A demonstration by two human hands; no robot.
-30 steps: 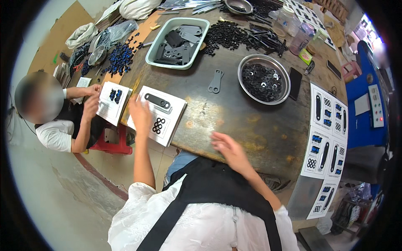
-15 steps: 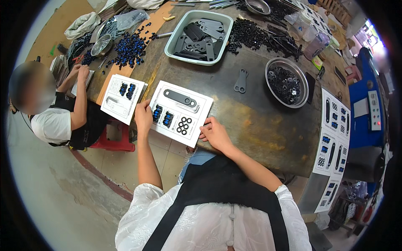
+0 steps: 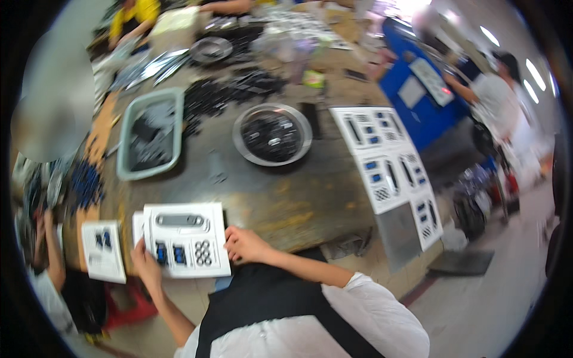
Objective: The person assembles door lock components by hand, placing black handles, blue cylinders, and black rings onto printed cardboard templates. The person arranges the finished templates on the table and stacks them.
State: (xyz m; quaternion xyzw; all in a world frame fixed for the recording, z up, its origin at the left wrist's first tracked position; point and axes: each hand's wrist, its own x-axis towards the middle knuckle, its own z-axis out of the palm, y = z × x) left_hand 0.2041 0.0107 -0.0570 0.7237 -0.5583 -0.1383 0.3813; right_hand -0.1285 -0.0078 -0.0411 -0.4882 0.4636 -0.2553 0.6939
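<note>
A white card (image 3: 216,218) is held between my hands at the table's front edge. On its face are a long dark grey bar, blue-and-black pieces and several black rings; whether these are printed or attached I cannot tell. My left hand (image 3: 147,264) grips the card's left edge, fingers closed with the thumb on the face. My right hand (image 3: 247,245) pinches its right edge with curled fingers. Another white sheet (image 3: 138,225) sticks out behind the card at the left. Beyond it, loose grey flat bars (image 3: 216,167) lie on the table, blurred.
A pale green tub (image 3: 125,146) of grey bars and a steel bowl (image 3: 240,141) of small dark parts stand beyond. Large card sheets (image 3: 373,170) hang over the right table edge. Another white card (image 3: 102,262) lies left, beside a co-worker's arm (image 3: 55,253). Blue machine (image 3: 412,98) at far right.
The view has swung to the right and blurred, bringing people at the back and right into sight. My hands keep hold of the card, which now sits straighter. A sheet shows behind it.
</note>
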